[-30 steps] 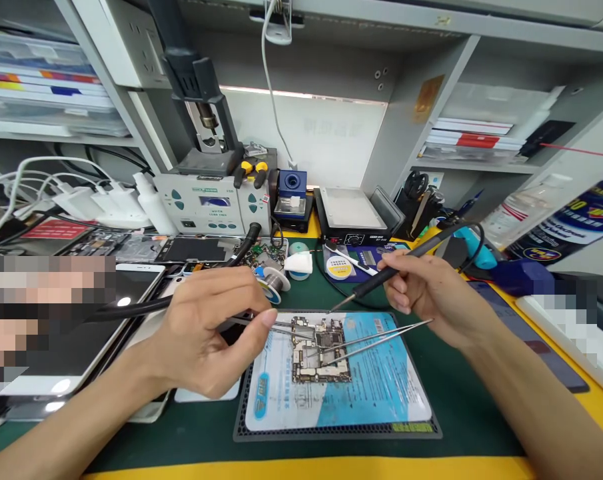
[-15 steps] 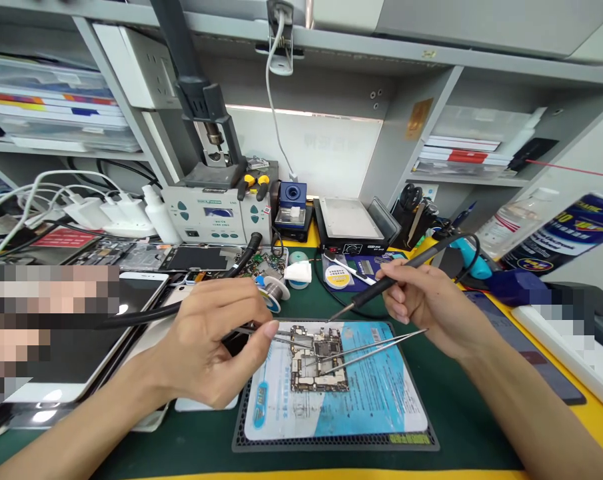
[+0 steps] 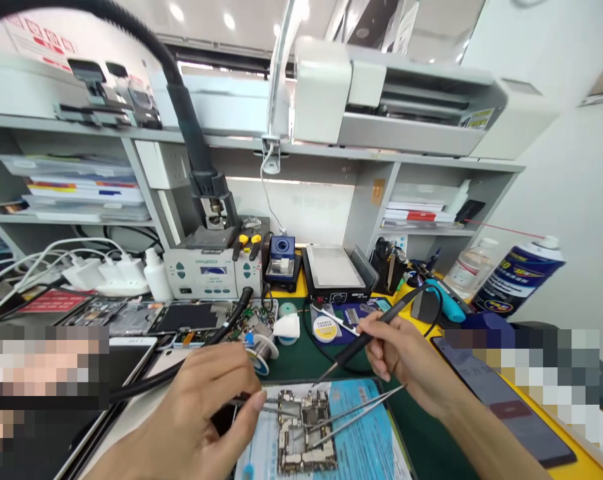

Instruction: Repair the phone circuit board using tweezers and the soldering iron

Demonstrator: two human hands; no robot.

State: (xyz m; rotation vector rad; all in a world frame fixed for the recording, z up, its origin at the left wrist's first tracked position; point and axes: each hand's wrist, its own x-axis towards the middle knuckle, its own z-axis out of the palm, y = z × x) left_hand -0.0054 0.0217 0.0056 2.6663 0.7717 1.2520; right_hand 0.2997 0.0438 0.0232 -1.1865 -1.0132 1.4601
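Observation:
A phone logic board point(image 3: 307, 460) lies on a blue and white mat point(image 3: 364, 440). My left hand point(image 3: 208, 403) is closed on dark tweezers point(image 3: 276, 408), whose tips reach over the board's upper left part. In my right hand point(image 3: 406, 353) is a soldering iron point(image 3: 358, 345), its tip pointing down-left just above the board's upper edge. A second pair of silver tweezers point(image 3: 358, 413) rests across the board, its joined end just below my right hand; I cannot tell whether the hand touches it.
Solder spool point(image 3: 261, 352) and a white pad point(image 3: 286, 325) sit behind the board. Farther back are a rework station point(image 3: 214, 273), a heating plate point(image 3: 334, 270) and a blue spray can point(image 3: 518, 277). Phones lie left and right point(image 3: 501, 400). Black hose point(image 3: 146, 385) runs by my left hand.
The view has tilted up, so the bench appears lower and the shelf top and printer-like machine show. Both hands keep their tools, with little change relative to the board.

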